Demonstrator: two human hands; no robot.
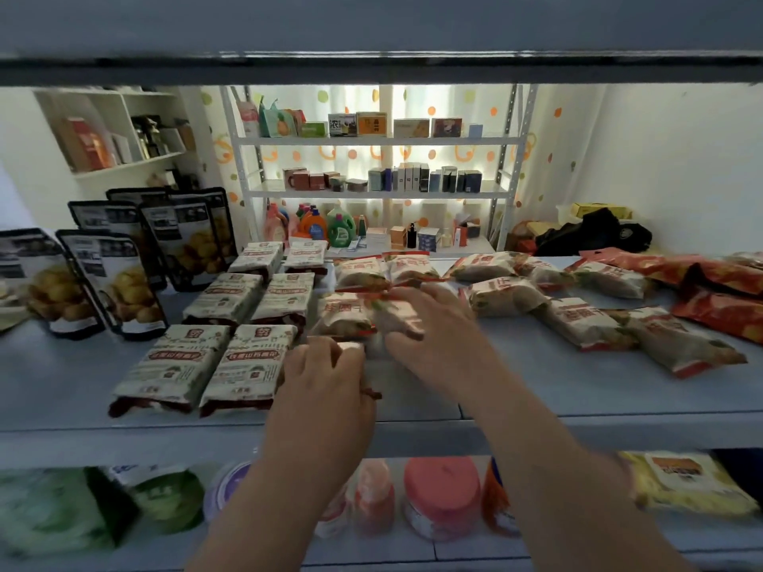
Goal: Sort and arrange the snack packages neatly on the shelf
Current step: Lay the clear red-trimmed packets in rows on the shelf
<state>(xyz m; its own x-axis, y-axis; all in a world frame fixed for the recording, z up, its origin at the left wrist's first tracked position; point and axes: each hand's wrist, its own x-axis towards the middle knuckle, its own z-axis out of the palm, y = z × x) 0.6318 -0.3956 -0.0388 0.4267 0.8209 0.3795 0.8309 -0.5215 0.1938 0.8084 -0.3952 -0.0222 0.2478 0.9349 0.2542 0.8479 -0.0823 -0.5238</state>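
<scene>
Both hands reach onto the grey shelf (536,390). My left hand (326,369) has curled fingers at the near edge of a cream snack pack (344,317) with red lettering. My right hand (429,324) lies over a second cream pack (396,319) beside it, fingers spread on top; that pack is mostly hidden. Behind them two like packs (384,270) lie side by side. More of these packs (578,319) are strewn to the right. Flat beige packs (231,324) lie in neat paired rows to the left.
Black pouches with potato pictures (107,278) stand at the far left. Red-orange bags (718,291) are piled at the far right. A lower shelf holds jars with pink lids (441,489), green bags and a yellow pack (685,480). The shelf above hangs low overhead.
</scene>
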